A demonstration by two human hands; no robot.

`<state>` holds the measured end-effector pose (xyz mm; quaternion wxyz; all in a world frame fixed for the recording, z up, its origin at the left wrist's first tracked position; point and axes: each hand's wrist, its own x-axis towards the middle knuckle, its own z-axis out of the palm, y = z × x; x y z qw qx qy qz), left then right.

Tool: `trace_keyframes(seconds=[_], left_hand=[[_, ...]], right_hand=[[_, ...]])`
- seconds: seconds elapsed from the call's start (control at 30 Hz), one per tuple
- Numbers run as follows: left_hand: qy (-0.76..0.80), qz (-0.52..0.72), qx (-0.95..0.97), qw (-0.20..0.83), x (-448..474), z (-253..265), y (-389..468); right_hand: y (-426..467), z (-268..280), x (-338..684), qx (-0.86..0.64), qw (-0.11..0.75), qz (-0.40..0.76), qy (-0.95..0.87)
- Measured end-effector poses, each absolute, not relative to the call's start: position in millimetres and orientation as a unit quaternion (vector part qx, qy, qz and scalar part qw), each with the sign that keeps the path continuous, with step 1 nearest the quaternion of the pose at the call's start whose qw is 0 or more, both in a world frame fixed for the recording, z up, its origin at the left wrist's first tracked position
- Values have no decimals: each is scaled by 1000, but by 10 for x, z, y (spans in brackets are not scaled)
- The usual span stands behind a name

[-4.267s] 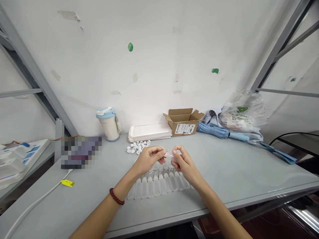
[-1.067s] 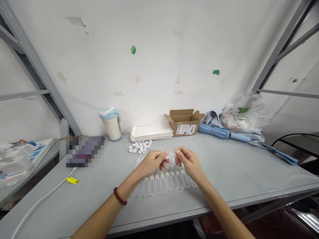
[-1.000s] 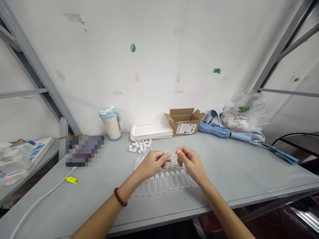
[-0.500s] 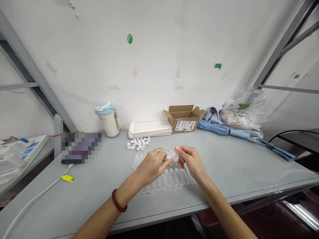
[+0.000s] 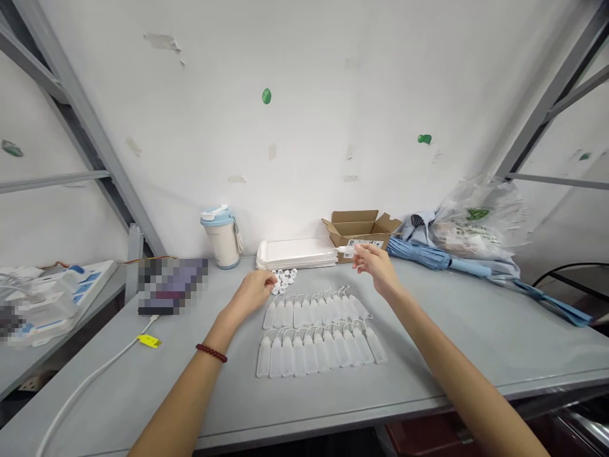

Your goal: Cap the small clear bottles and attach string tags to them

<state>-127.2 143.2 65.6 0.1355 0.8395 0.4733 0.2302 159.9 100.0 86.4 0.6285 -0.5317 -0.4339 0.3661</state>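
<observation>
My right hand (image 5: 377, 266) is raised in front of the cardboard box, its thumb and fingers pinched on a small translucent squeeze bottle (image 5: 346, 250) that points left. At the left edge of a pile of small white caps (image 5: 284, 279) is my left hand (image 5: 252, 292). Its fingers are drawn together at the caps; whether one is between the fingertips is hidden. Between my arms, translucent squeeze bottles with thin curved tubes at their tops lie flat in two rows, a back row (image 5: 314, 312) and a front row (image 5: 309, 352).
Along the wall stand a blue-lidded tumbler (image 5: 223, 241), a stack of white trays (image 5: 297, 251) and an open cardboard box (image 5: 354, 222). A folded blue umbrella (image 5: 419, 252) and a plastic bag (image 5: 476, 222) lie at the right. A white cable (image 5: 90, 371) crosses the left side.
My hands, together over the bottles before, have parted. The left moved to the caps, the right went up and right with a bottle. Both rows now show fully, and the view shifted slightly.
</observation>
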Motion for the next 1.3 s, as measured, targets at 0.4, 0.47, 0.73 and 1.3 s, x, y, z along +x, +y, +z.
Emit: trace_keyframes(seconds=[0.4,0.47,0.73,1.3], left_hand=[[470,145,867,86,-1321,540,1522],[464,138,871,86,-1311,533,1507],[468,140,868,90,-1266,498,1467],[484,135,861,82,-1207,543,1396]], right_hand=[[1216,337,1966,-635,590,365,-338],[1228,338,1999,-630,583,381,-342],[1213,346,2001,-598,536,450,-389],[819,762,2076,-644,288,378,-599]])
